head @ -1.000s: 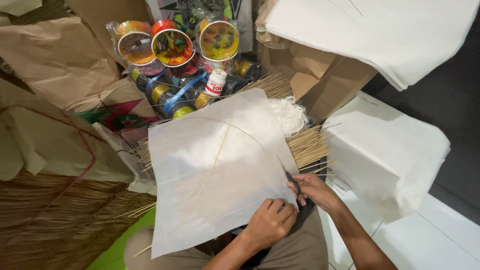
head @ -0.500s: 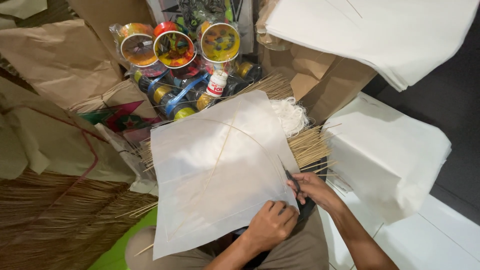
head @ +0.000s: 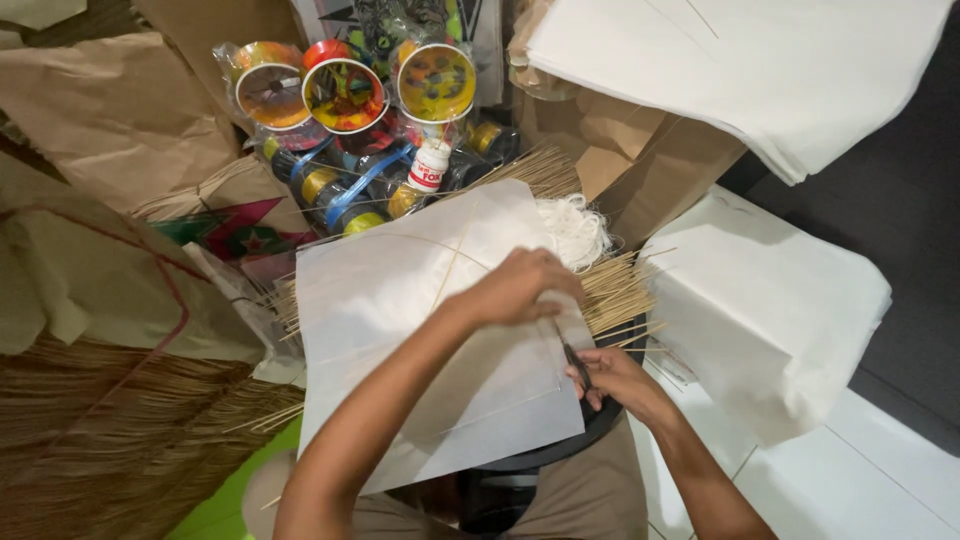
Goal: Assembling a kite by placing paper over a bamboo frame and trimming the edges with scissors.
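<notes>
Right now I am sitting low with a big white paper sheet spread across my lap and the dark round stand under it, a thin bent stick showing through it as a faint arc and another as a straight spine running away from me. Around me are lying, from biggest down, the white paper stacks to my right, the brown paper wrappings to my left, the loose straw-coloured heap at my left knee, the bundle of thin sticks peeking out beyond the sheet's far right edge, and the colourful thread reels at the far side.

My left hand is reaching across my body and pressing down on the sheet's upper right part, fingers curled closed on the paper near the white tangle of thread. My right hand is resting at the sheet's right edge, closed around small dark scissors whose blades are pointing away from me, along that edge and toward my left hand.

So the sheet is lying to the left of my right hand, the edge is running near to far, and my right hand is the nearer one to it, with my left just beyond the blade tips.
</notes>
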